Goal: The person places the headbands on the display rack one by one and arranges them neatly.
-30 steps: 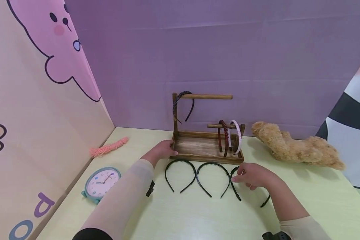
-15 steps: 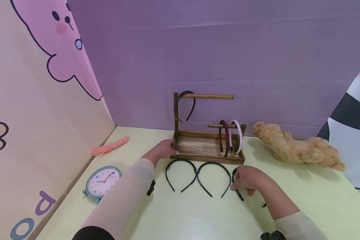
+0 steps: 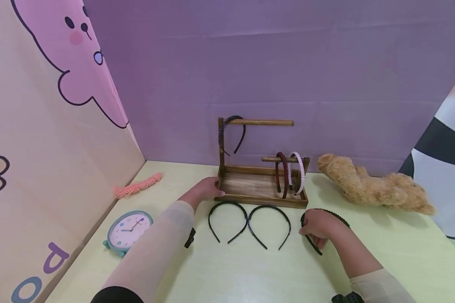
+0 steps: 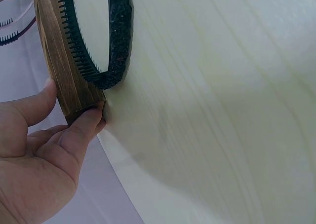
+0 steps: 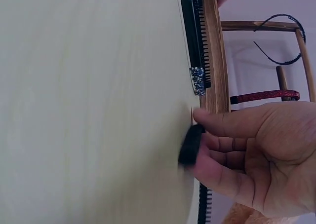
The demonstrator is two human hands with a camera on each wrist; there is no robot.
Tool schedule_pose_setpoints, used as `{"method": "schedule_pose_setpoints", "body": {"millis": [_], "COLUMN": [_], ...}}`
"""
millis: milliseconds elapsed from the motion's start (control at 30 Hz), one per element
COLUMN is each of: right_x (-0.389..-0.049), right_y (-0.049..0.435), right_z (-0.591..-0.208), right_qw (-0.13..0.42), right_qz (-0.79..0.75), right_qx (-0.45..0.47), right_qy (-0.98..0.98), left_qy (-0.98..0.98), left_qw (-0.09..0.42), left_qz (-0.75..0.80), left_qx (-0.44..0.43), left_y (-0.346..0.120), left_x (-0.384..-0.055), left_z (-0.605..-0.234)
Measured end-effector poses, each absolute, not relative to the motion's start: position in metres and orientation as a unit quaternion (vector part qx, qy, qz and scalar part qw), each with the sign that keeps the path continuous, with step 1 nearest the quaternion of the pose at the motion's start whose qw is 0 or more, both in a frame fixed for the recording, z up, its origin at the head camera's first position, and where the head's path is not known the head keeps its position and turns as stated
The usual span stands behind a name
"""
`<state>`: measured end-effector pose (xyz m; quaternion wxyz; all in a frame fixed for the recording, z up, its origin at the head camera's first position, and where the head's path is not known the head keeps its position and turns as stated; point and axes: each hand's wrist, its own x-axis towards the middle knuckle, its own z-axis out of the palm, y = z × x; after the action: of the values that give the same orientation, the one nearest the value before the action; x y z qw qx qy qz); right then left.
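My left hand [image 3: 204, 190] grips the left front corner of a wooden headband rack [image 3: 265, 200]; in the left wrist view its thumb and fingers lie either side of the wood. My right hand [image 3: 321, 225] pinches a black toothed headband [image 3: 316, 247] at its left arm, to the right of the others; the hand and forearm hide its right end. Two more dark headbands, one on the left [image 3: 227, 202] and one in the middle [image 3: 267, 206], lie side by side before the rack. In the right wrist view the middle one shows blue glitter [image 5: 197, 78].
On the rack's upper bar hangs a dark headband [image 3: 235, 118]; its lower bar carries a dark red headband [image 3: 285, 176] and a pale pink one [image 3: 301, 172]. A plush toy [image 3: 375, 185] lies right. Pink yarn [image 3: 138, 186] and a teal alarm clock [image 3: 130, 230] are left.
My right hand has closed on the rightmost black headband and shifted it right, away from the middle one. The left hand stays on the rack's corner.
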<state>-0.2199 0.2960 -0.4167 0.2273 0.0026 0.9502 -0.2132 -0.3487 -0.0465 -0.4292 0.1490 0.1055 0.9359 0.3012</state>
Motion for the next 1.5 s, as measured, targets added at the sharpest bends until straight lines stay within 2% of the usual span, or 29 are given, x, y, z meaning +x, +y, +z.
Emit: {"method": "schedule_pose_setpoints", "body": {"millis": [300, 1067, 1200, 1500], "right_x": [-0.212, -0.178, -0.171, -0.163], "right_y": [0.301, 0.322, 0.319, 0.311], "right_z": [-0.405, -0.314, -0.302, -0.283], "right_qw": [0.193, 0.109, 0.085, -0.008], "right_qz": [-0.197, -0.243, -0.249, -0.226], "right_qx": [-0.017, -0.048, -0.051, -0.068], "right_qy": [0.961, 0.963, 0.963, 0.972], "left_qy": [0.934, 0.934, 0.934, 0.929], "left_qw": [0.151, 0.143, 0.143, 0.14], "left_qz": [0.308, 0.307, 0.308, 0.321], "left_qx": [0.102, 0.111, 0.113, 0.115], "left_y": [-0.047, -0.046, -0.047, -0.048], "left_x": [-0.347, -0.348, -0.348, -0.348], "left_z": [-0.429, -0.429, -0.43, -0.431]}}
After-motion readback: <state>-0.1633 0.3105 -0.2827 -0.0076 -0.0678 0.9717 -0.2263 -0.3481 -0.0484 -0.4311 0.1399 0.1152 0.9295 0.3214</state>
